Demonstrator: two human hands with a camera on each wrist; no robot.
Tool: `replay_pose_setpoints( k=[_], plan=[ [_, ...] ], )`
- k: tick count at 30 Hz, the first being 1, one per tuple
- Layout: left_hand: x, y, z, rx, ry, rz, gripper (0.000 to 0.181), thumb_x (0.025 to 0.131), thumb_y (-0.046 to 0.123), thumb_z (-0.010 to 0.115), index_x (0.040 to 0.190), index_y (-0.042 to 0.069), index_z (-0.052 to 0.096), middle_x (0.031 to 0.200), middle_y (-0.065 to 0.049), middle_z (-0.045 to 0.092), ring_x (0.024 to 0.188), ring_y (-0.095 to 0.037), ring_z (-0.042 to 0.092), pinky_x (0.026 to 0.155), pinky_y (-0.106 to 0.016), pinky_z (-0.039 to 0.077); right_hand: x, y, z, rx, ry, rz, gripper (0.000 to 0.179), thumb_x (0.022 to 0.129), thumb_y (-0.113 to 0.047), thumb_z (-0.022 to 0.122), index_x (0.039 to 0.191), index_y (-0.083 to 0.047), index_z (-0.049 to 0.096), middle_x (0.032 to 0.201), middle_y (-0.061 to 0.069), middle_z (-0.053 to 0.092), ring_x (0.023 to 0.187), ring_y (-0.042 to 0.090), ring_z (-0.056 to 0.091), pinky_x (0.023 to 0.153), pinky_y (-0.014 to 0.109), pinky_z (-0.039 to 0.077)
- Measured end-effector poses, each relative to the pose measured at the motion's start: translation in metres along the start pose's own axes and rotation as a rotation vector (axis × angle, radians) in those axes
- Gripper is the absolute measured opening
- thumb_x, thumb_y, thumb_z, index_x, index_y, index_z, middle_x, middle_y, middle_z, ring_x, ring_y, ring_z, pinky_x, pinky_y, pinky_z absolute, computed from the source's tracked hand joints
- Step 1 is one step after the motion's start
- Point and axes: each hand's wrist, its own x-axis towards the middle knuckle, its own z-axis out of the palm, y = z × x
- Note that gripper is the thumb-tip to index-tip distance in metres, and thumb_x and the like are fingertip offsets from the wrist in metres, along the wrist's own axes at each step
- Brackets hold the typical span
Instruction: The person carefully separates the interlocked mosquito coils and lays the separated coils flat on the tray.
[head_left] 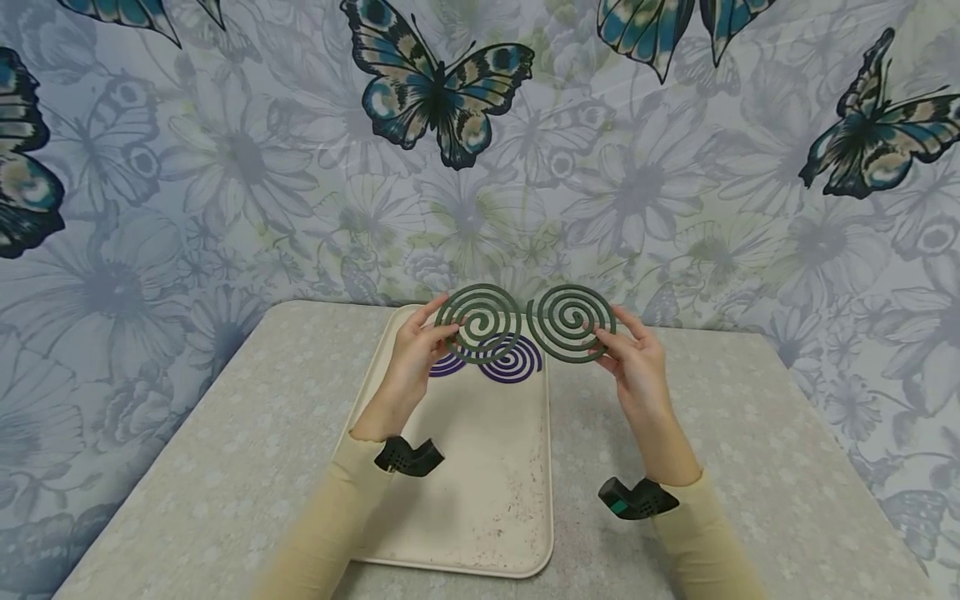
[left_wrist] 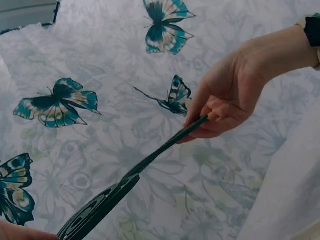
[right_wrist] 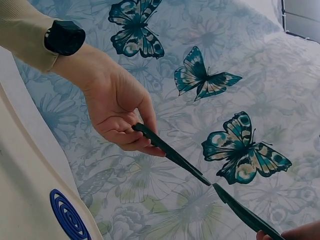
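Observation:
In the head view my left hand (head_left: 408, 358) pinches a green mosquito coil (head_left: 482, 326) at its left side. My right hand (head_left: 637, 367) grips another green mosquito coil (head_left: 574, 317) by its right edge. Both coils are held up, flat faces toward me, with a narrow gap between them. Below, two purple-blue mosquito coils lie on the cream tray (head_left: 480, 475); the right one (head_left: 508, 360) is partly behind the left green coil, the left one (head_left: 447, 365) partly behind my left hand. The wrist views show the green coils nearly edge-on.
The tray lies on a pale patterned table (head_left: 217, 433), its far end near the wall. Butterfly-and-flower cloth (head_left: 465, 217) covers the wall behind. Black wrist cameras sit on both forearms, the left one (head_left: 408, 457) above the tray.

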Motion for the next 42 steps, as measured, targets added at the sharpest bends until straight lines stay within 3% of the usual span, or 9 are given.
replay_pose_setpoints(
  k=[3, 10, 13, 20, 25, 29, 32, 37, 42],
  plan=[
    [0.002, -0.007, -0.009, 0.069, 0.017, -0.028, 0.054, 0.092, 0.002, 0.055, 0.143, 0.015, 0.042, 0.084, 0.008, 0.066, 0.063, -0.005, 0.053, 0.065, -0.018, 0.046, 0.0, 0.002, 0.0, -0.017, -0.004, 0.001, 0.06, 0.092, 0.007, 0.054, 0.146, -0.001, 0.031, 0.075, -0.003, 0.073, 0.06, 0.007, 0.066, 0.06, 0.017, 0.056],
    [0.004, -0.032, -0.037, 0.204, 0.043, -0.129, 0.054, 0.091, 0.002, 0.055, 0.143, 0.014, 0.042, 0.128, -0.016, 0.051, 0.073, -0.004, 0.058, 0.067, -0.017, 0.05, 0.004, 0.009, 0.002, -0.073, 0.009, 0.03, 0.059, 0.092, 0.004, 0.055, 0.146, -0.003, 0.032, 0.072, -0.006, 0.073, 0.06, 0.006, 0.065, 0.059, 0.016, 0.055],
    [0.004, -0.043, -0.049, 0.263, 0.063, -0.164, 0.055, 0.091, 0.002, 0.055, 0.142, 0.015, 0.043, 0.125, -0.016, 0.054, 0.072, -0.004, 0.058, 0.068, -0.018, 0.05, 0.005, 0.012, 0.003, -0.093, 0.014, 0.05, 0.059, 0.092, 0.002, 0.056, 0.146, -0.005, 0.033, 0.072, -0.007, 0.072, 0.062, 0.005, 0.066, 0.06, 0.015, 0.054],
    [0.001, -0.065, -0.075, 0.393, 0.047, -0.185, 0.054, 0.089, -0.001, 0.056, 0.141, 0.007, 0.042, 0.087, 0.002, 0.066, 0.069, -0.003, 0.056, 0.066, -0.02, 0.047, 0.007, 0.018, 0.002, -0.121, 0.008, 0.056, 0.059, 0.093, 0.001, 0.055, 0.147, -0.006, 0.032, 0.073, -0.009, 0.072, 0.062, 0.005, 0.065, 0.06, 0.015, 0.053],
    [-0.001, -0.075, -0.091, 0.451, 0.034, -0.19, 0.054, 0.089, -0.003, 0.055, 0.141, 0.006, 0.041, 0.087, 0.001, 0.066, 0.068, -0.003, 0.055, 0.061, -0.02, 0.045, 0.009, 0.029, 0.003, -0.16, 0.015, 0.077, 0.058, 0.093, 0.0, 0.056, 0.146, -0.006, 0.034, 0.073, -0.011, 0.072, 0.061, 0.004, 0.065, 0.06, 0.014, 0.053],
    [-0.001, -0.08, -0.099, 0.445, 0.036, -0.173, 0.055, 0.088, -0.006, 0.054, 0.141, 0.004, 0.04, 0.089, -0.004, 0.065, 0.064, -0.003, 0.054, 0.056, -0.018, 0.044, 0.01, 0.043, 0.002, -0.213, 0.009, 0.106, 0.056, 0.093, 0.0, 0.056, 0.145, -0.005, 0.036, 0.072, -0.013, 0.071, 0.059, 0.002, 0.063, 0.059, 0.013, 0.052],
    [0.0, -0.082, -0.102, 0.515, 0.046, -0.126, 0.054, 0.086, -0.006, 0.057, 0.138, 0.001, 0.043, 0.091, -0.007, 0.063, 0.064, -0.004, 0.049, 0.053, -0.018, 0.04, 0.011, 0.055, 0.0, -0.252, 0.014, 0.134, 0.056, 0.093, -0.001, 0.057, 0.145, -0.006, 0.036, 0.073, -0.014, 0.071, 0.059, 0.001, 0.061, 0.058, 0.012, 0.051],
    [0.001, -0.086, -0.108, 0.692, 0.067, -0.012, 0.053, 0.08, -0.008, 0.06, 0.132, -0.001, 0.051, 0.116, -0.024, 0.06, 0.095, -0.025, 0.059, 0.068, -0.02, 0.046, 0.01, 0.076, -0.003, -0.338, 0.017, 0.17, 0.053, 0.092, -0.002, 0.058, 0.142, -0.005, 0.04, 0.071, -0.015, 0.069, 0.06, 0.0, 0.061, 0.058, 0.013, 0.051],
    [0.002, -0.087, -0.112, 0.771, 0.065, 0.058, 0.061, 0.073, -0.011, 0.057, 0.132, 0.001, 0.052, 0.13, -0.025, 0.055, 0.114, -0.037, 0.055, 0.085, -0.032, 0.049, 0.006, 0.096, -0.002, -0.413, -0.002, 0.183, 0.051, 0.09, -0.001, 0.059, 0.139, -0.003, 0.043, 0.073, -0.013, 0.068, 0.062, 0.001, 0.061, 0.059, 0.016, 0.051]
  ],
)
